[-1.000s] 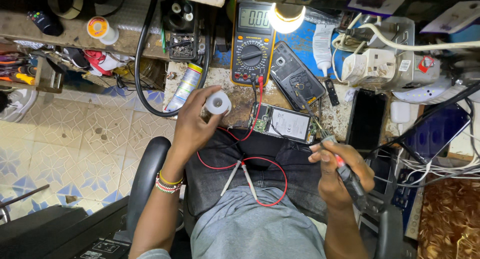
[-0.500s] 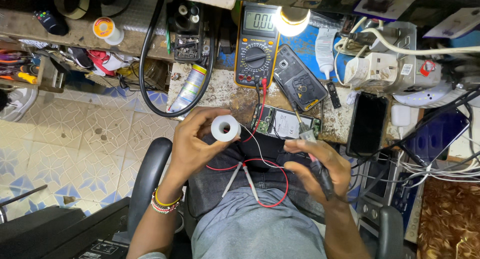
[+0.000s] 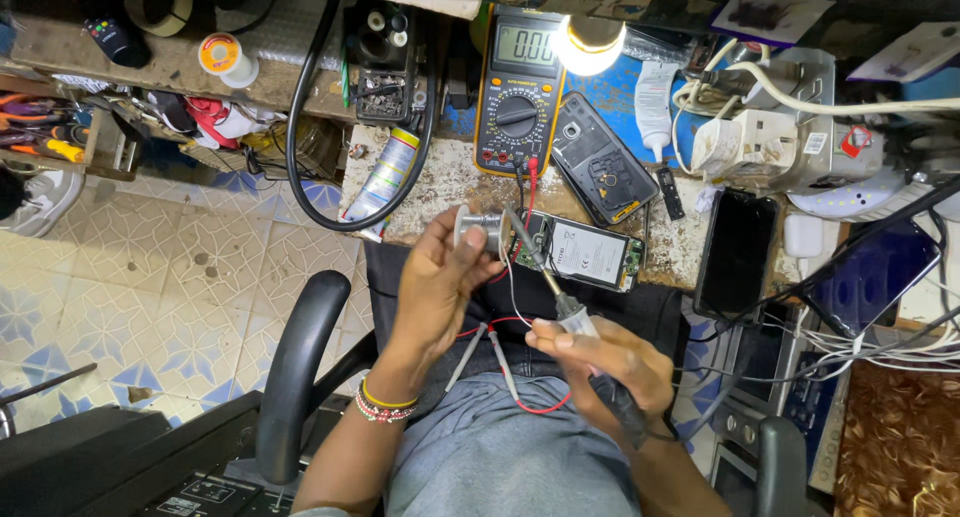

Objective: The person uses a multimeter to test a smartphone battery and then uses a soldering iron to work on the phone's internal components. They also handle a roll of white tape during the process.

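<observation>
Just above the middle of the frame the left hand [image 3: 437,282] is closed around a grey solder spool [image 3: 478,229], held on its side over the near edge of the workbench [image 3: 445,182], with a thin strand of solder running from it toward the right. The right hand [image 3: 600,362], lower and to the right, is wrapped tight on the black handle of a soldering iron [image 3: 570,317], whose tip slants up to the left and ends right beside the spool; whether the tip touches the solder cannot be told. The two hands are near each other but apart, over the person's lap, where two multimeter probes [image 3: 487,352] lie with their red lead looped around them. Just right of the spool an opened phone [image 3: 585,254] with its board and battery bared lies at the bench edge, hemmed in by a second phone's black back shell [image 3: 598,172] above it and a dark phone [image 3: 735,252] lying face up to the right. A yellow multimeter [image 3: 518,92] stands at the top centre beside a lit bulb [image 3: 587,45]. A printed tube [image 3: 383,177] lies slantwise at the bench's left end, inside a loop of black cable [image 3: 300,127]. Free room is on the left only, over the patterned floor tiles [image 3: 150,287] and the black chair armrest [image 3: 295,357]; the right side is crowded with white plugs and cables [image 3: 760,127].
</observation>
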